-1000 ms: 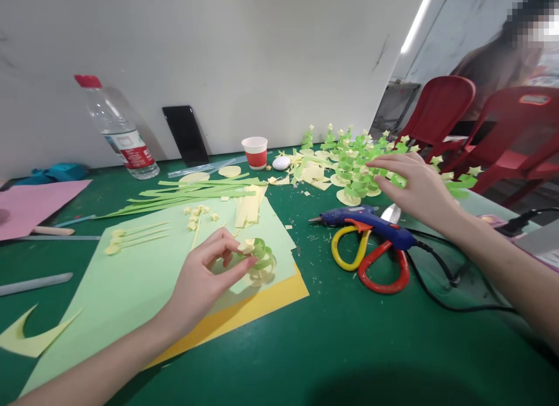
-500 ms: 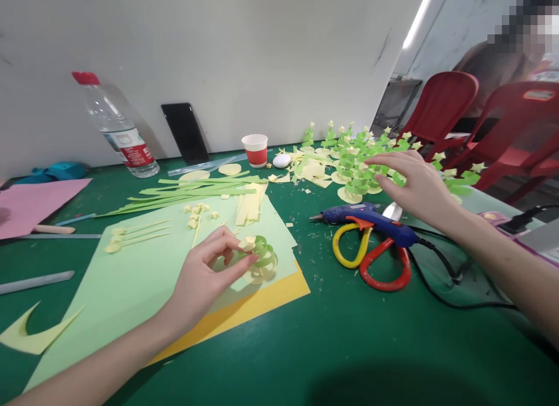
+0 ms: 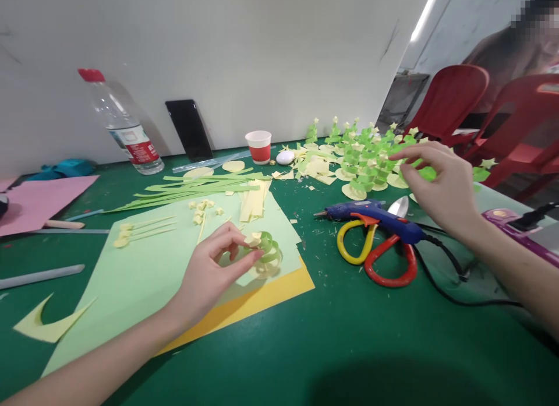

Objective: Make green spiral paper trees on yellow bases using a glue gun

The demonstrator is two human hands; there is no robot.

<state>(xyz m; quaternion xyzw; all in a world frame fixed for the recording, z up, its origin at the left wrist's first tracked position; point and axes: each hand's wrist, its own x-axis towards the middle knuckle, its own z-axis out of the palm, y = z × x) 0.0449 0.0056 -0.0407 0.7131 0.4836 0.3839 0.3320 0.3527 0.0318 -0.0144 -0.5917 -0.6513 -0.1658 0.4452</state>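
Note:
My left hand pinches the pale star top of a small paper tree, whose green strip coils above a round cream base. That tree is over the light green paper sheet. On the right, my right hand is raised with thumb and fingers apart, holding nothing. It hovers by a cluster of similar paper trees and hides some of them. Below it are a blue glue gun and scissors with one yellow and one red handle loop, the gun lying across them.
Green paper strips, folded stars and thin star-tipped sticks lie on the left. Along the wall stand a bottle, a phone and a paper cup. A black cable runs right. A person sits beyond red chairs.
My right hand has shifted right, a little away from the nearest trees, its fingers slightly more bent. My left hand keeps its pinch on the paper tree. The view has shifted slightly.

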